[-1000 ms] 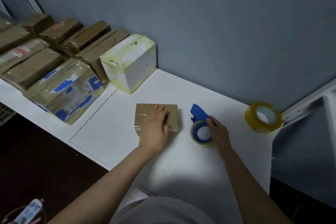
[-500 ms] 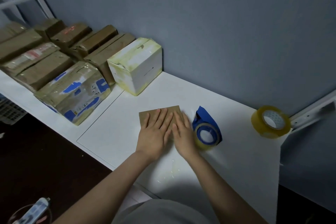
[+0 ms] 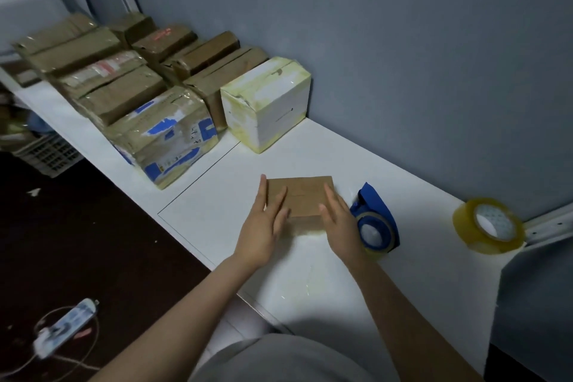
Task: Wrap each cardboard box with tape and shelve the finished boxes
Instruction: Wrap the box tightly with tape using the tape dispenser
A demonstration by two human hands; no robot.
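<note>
No writing can be read: the crumpled box with blue print (image 3: 167, 136), at 10 o'clock from the small cardboard box (image 3: 305, 195), carries dark characters too blurred to make out, and a brown box (image 3: 164, 37) behind it bears a red mark, possibly a stamp. The small cardboard box lies flat on the white table (image 3: 310, 282). The left hand (image 3: 262, 232) rests straight-fingered along its 9 o'clock side, and the right hand (image 3: 341, 226) does likewise at 3 o'clock, neither curled round it. Half a second ago both palms lay together on its top. The blue tape dispenser (image 3: 376, 223) stands just beyond the right hand, and the yellowish tape roll (image 3: 488, 226) is farther off at 3 o'clock.
</note>
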